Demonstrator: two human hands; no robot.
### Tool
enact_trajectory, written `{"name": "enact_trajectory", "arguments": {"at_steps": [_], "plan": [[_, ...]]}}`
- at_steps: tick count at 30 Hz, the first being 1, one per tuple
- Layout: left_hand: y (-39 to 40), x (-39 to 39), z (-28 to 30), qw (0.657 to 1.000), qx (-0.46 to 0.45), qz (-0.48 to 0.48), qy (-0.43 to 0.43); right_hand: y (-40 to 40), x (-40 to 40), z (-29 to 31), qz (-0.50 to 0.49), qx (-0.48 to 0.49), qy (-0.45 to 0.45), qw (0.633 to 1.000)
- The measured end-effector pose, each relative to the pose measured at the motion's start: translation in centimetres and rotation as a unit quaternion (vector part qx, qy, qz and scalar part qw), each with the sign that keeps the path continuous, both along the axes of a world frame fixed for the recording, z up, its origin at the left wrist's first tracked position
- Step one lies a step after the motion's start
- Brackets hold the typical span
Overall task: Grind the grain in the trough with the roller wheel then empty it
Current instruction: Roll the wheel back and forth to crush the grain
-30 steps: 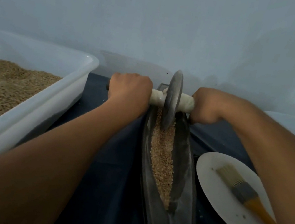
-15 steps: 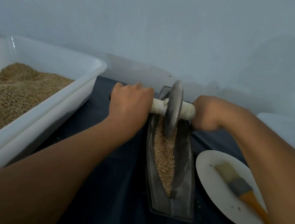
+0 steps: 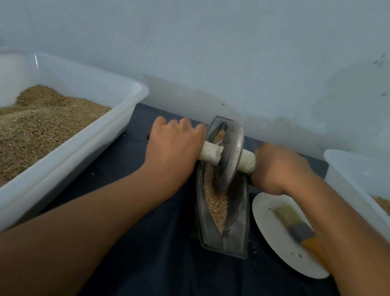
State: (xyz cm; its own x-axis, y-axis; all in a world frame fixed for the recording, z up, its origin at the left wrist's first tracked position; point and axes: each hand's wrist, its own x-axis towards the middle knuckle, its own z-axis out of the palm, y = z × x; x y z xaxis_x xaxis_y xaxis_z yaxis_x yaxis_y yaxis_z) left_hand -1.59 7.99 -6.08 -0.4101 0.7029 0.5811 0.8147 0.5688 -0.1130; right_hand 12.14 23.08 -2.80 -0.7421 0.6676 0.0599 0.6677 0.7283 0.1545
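A pale, scuffed painted wall [image 3: 208, 33] fills the upper half of the view; no writing or label can be read anywhere. Below it a dark blue cloth-covered surface [image 3: 168, 272] carries everything. On the left stands a large white rectangular plastic tub [image 3: 60, 177] heaped with coarse tan grain. At the right edge a second white plastic tub [image 3: 369, 177] shows only a corner, with some tan grain in it. Between them lies the narrow boat-shaped grey metal trough [image 3: 235, 222], its long axis running away from the viewer, with a strip of tan grain [image 3: 217, 203] along its groove. The grey metal disc of the roller wheel [image 3: 228, 158] stands upright in the groove near the far half, on the grain. Its white-wrapped axle crosses the trough. The left hand [image 3: 174, 144] has its fingers curled tightly round the axle's left end; the right hand [image 3: 278, 169] is wrapped round the right end likewise. Just right of the trough sits a round white plate [image 3: 276, 239] bearing a flat pale-bristled brush with grey ferrule and orange handle [image 3: 296, 227].
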Motion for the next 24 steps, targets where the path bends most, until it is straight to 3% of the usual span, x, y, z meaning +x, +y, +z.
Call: {"name": "enact_trajectory", "arguments": {"at_steps": [5,13,20,24], "plan": [[-1.4,0.8,0.0,1.000,-0.001,-0.002,-0.009,-1.6,0.9,0.3,-0.004,0.004,0.006,1.000],[-4.0,2.2,-0.1,1.000,-0.018,0.005,-0.015,-3.8,2.7,-0.5,0.011,0.111,0.049,0.993],[-3.9,2.7,0.4,0.999,-0.035,0.004,-0.011,-3.6,3.1,-1.4,0.013,0.107,0.085,0.991],[-2.6,2.1,0.6,0.999,-0.038,-0.003,-0.013,-2.7,2.4,-1.1,0.002,0.056,0.067,0.996]]}}
